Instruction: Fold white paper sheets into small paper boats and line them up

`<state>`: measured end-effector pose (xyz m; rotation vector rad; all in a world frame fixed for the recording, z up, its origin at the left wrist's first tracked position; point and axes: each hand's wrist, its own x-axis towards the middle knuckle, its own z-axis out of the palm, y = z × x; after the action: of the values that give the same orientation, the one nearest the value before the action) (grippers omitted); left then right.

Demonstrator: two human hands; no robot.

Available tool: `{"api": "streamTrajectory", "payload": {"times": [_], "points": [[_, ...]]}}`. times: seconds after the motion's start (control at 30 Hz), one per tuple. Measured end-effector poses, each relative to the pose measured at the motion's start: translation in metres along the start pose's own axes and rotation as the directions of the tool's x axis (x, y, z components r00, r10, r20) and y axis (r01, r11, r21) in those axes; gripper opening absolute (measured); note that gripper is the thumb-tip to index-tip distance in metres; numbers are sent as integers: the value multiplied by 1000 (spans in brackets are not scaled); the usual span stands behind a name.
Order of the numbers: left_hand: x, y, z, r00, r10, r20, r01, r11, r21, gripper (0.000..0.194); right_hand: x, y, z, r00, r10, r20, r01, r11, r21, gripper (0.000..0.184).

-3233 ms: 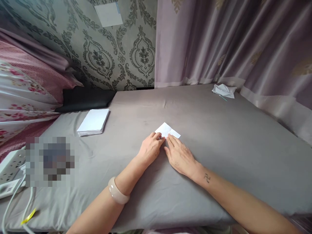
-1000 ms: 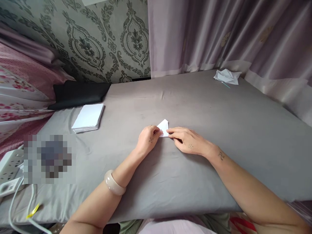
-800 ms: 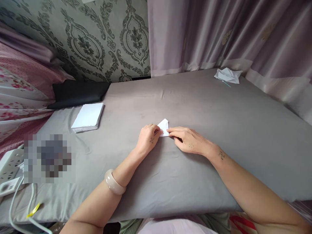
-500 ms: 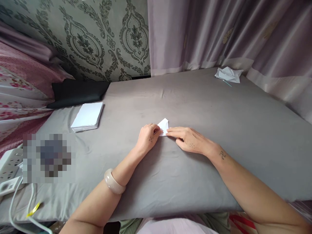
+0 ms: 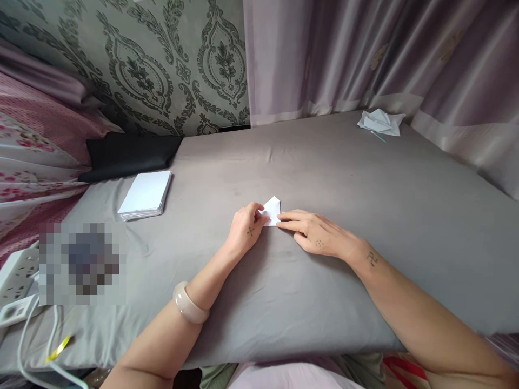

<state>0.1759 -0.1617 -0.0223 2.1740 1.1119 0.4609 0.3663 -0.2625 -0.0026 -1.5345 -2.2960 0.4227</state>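
Between left hand (image 5: 244,228), pinching the near one, and right hand (image 5: 320,233), straight-fingered against the other edge: paper (image 5: 273,207), apparently mid-fold, next calling for firm creasing.

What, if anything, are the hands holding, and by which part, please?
The folded paper: the left hand grips its left side; the right hand touches its right edge with the fingertips.

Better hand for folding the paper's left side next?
The left hand, probably: it touches the left side of the folded white paper, while the right hand touches its right edge.
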Motion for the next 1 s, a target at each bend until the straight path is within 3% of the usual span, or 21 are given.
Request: {"api": "streamTrajectory", "payload": {"times": [0.4,0.57,0.83,1.0], "points": [[1,-2,2,999,-28,-17,28,1000,-11,17,1,0,7,1000,-9,-24,8,999,-53,52],[1,-5,5,999,-27,-41,28,999,23,18,3,-3,12,993,-81,-91,75,994,-74,43],[2,-10,9,996,68,-61,-61,993,101,16,12,-6,17,990,-102,-97,95,993,-77,36],[3,-11,11,990,124,-67,-111,978,177,14,17,-7,15,997,-73,-25,68,985,-159,31]]}}
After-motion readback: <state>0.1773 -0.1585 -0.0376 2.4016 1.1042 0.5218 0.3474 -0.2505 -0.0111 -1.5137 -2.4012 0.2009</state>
